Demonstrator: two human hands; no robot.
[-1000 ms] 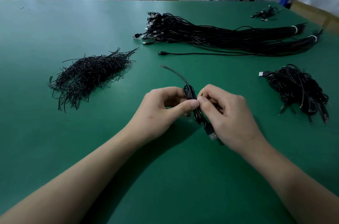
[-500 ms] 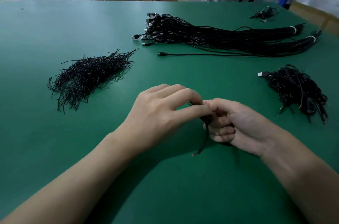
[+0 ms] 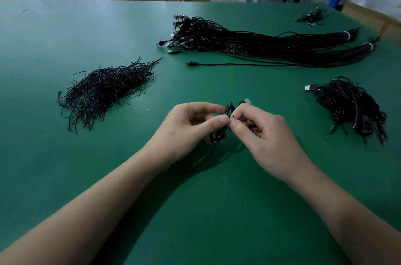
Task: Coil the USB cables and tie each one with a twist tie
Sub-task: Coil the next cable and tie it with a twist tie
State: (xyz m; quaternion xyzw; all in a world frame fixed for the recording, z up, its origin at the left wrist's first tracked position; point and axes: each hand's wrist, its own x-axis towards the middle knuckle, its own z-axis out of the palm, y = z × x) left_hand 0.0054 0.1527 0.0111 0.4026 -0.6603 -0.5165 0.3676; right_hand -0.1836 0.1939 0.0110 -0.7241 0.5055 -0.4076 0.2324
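Your coiled USB cable [image 3: 219, 134] is up over the green table [image 3: 65, 36], front and centre. Your left hand [image 3: 186, 130] and right hand [image 3: 267, 134] both pinch it, thumbs meeting. Twist tie pile [image 3: 104, 93] sits left, heap of coiled cables [image 3: 351, 108] right, straight cable bundle [image 3: 260, 45] behind.

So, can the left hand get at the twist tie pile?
Probably yes: only bare table lies between the left hand and the twist tie pile, though it holds the coiled cable.
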